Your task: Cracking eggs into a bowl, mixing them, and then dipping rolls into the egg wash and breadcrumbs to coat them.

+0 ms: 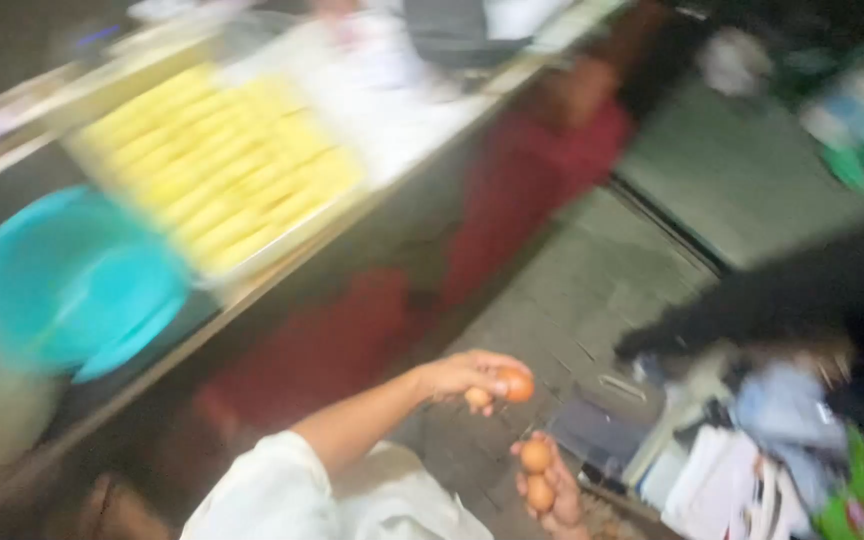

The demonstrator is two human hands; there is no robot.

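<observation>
Pavement (592, 290) of grey blocks fills the middle and right of the blurred head view, and most things stand on it or over it. Along its left side runs a long metal counter (282, 270), slanting from the lower left up to the top middle. Near the counter's middle sits a tray of yellow pieces (222, 170) laid in close rows; what they are is too blurred to tell. At the counter's lower left end rests a turquoise basin (67, 285), just beside the tray's lower corner. A person in dark red clothing (512, 190) stands against the counter's outer edge, towards its upper end. At the pavement's lower right corner lies a heap of papers and bags (752, 450), with a dark shape above it that cannot be made out.

Low in the middle, the left arm in a white sleeve (272, 490) reaches out over the pavement. The left hand (467, 378) is closed around a brown egg (516, 384), held at the fingertips. Just below it, apart, the right hand (552, 490) lies palm up, fingers curled around two brown eggs (537, 472) that touch one another, one above the other.
</observation>
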